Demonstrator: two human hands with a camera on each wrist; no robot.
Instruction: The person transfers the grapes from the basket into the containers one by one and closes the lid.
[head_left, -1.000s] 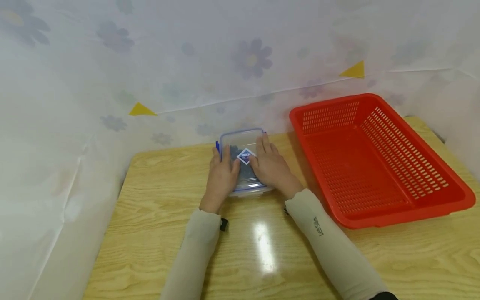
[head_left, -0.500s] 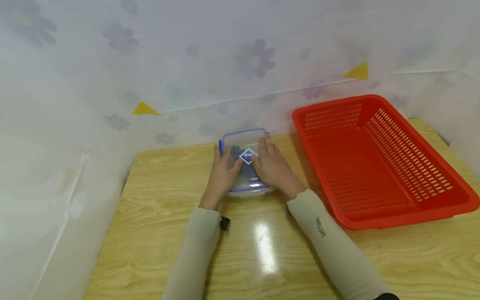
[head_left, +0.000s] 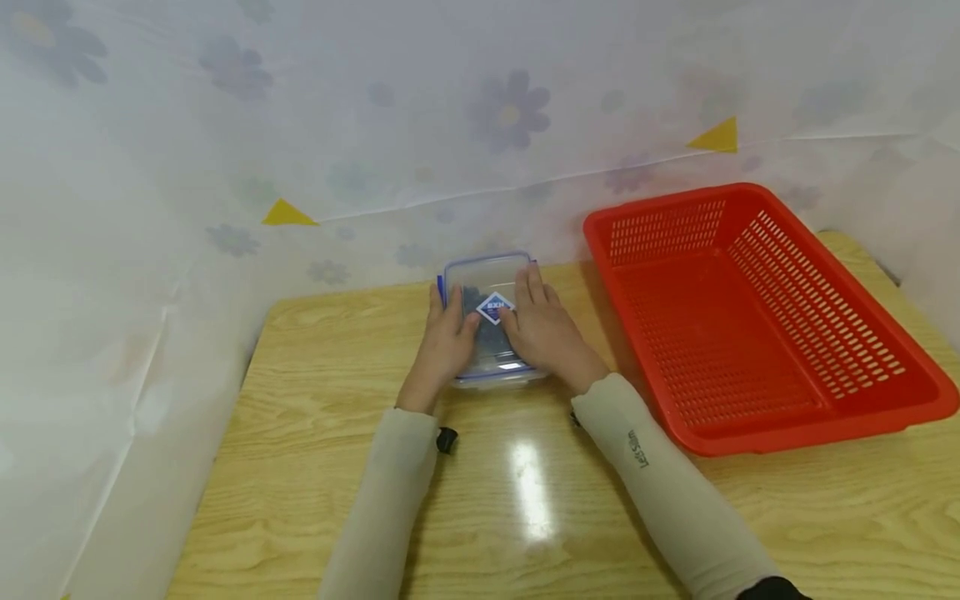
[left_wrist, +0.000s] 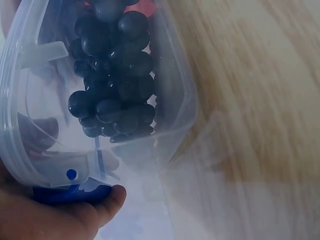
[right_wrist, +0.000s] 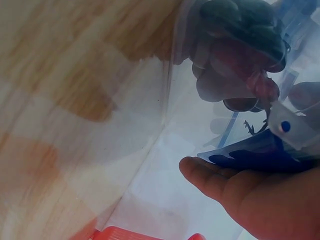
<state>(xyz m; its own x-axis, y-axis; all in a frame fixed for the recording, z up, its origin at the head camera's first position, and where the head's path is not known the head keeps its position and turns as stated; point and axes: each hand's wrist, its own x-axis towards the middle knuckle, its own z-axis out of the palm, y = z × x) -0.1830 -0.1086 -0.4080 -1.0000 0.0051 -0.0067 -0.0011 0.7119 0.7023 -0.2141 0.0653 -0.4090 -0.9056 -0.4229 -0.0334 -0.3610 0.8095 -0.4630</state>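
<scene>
A clear plastic food container [head_left: 489, 271] with a blue-edged lid and a diamond label [head_left: 495, 308] stands at the table's back edge. Dark grapes [left_wrist: 112, 65] show through its wall. My left hand [head_left: 444, 346] lies over its left side, thumb on the lid; in the left wrist view fingers press along a blue side clip [left_wrist: 72, 194]. From the right, my right hand [head_left: 551, 333] rests on the lid with straight fingers and its thumb beside the label. A finger lies along the other blue clip [right_wrist: 260, 154] in the right wrist view.
A large red plastic basket [head_left: 720, 333] with slotted walls stands on the wooden table [head_left: 322, 400] to the right. Behind the table hangs a flower-patterned sheet [head_left: 420, 125] bearing two yellow triangles.
Both hands stay on the container, with only slight shifts of the fingers. The whole head view has moved a little.
</scene>
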